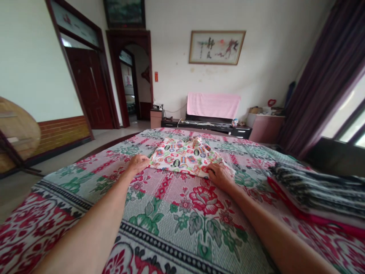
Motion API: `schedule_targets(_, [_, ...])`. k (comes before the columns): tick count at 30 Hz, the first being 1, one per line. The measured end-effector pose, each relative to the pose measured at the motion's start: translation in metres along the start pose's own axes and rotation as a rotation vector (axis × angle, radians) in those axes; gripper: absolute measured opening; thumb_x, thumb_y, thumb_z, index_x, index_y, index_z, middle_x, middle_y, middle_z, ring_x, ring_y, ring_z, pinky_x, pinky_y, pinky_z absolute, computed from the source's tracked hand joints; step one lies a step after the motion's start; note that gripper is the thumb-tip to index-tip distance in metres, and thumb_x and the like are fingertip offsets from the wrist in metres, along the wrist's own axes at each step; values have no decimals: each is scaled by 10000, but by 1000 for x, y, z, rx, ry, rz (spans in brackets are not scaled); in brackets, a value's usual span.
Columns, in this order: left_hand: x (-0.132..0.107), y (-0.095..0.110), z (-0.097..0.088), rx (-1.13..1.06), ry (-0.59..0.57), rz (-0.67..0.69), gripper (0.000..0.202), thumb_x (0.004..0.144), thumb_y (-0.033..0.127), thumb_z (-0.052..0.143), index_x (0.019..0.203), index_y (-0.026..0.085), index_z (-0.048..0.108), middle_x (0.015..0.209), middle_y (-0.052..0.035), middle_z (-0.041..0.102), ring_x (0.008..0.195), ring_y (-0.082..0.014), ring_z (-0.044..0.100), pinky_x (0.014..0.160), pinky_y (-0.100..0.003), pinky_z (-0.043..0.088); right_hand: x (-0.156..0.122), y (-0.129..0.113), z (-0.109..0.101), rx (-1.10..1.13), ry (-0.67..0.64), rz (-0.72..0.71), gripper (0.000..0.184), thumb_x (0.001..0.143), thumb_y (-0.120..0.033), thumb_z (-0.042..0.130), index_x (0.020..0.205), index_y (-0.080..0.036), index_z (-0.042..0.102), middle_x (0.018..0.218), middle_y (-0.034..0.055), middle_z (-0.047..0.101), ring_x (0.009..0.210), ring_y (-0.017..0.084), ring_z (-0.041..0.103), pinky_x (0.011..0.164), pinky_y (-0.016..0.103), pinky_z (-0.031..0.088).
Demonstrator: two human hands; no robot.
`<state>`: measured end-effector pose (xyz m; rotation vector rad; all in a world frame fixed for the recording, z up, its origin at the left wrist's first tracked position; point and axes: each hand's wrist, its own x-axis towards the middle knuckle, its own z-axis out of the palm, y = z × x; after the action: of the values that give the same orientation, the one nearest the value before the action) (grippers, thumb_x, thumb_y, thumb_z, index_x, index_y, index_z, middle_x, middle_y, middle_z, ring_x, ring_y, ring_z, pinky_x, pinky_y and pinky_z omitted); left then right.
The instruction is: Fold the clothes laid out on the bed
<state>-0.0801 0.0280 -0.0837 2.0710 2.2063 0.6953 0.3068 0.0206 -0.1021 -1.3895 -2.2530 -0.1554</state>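
A white garment with a colourful print (182, 156) lies spread on the flowered bedcover (171, 201), its exact kind hard to make out. At its near left corner, my left hand (138, 163) has its fingers closed on the edge. My right hand (220, 175) grips the near edge towards the right, fingers curled over the fabric. Part of the cloth shows beyond the right hand, and its far side is bunched up a little. Both forearms reach forward across the bedcover.
A stack of folded cloths (319, 194), striped black and white on top, sits at the right. Past the bed stand a low black cabinet (241, 132) and a screen-like shape under a pink cloth (213, 104). A round wooden board (18, 131) leans at the left.
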Motion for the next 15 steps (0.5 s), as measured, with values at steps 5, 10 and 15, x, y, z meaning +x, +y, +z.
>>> schedule_targets(5, [1,3,6,-219,141,-60,276,708,331,510,818,199,725,825,-16,729,775,-173,637,672,-228,440,-1,-2,-2,22,-5,11,294,860,-172,416,942,-148,697,977,88,691,915,176,609,847,261,406])
schedule_targets(10, [6,3,15,-407,162,-78,336,735,373,508,928,186,709,766,-10,722,696,-152,634,617,-216,448,0,-3,-1,-1,-19,46,303,871,-176,408,961,-155,697,997,83,692,926,174,608,852,256,403])
schedule_targets(15, [7,1,22,-307,150,-53,355,762,390,497,955,200,726,775,-17,730,721,-166,642,623,-228,439,19,-1,-6,-61,-30,230,346,851,-172,444,1115,-143,665,1094,124,676,970,202,621,831,256,425])
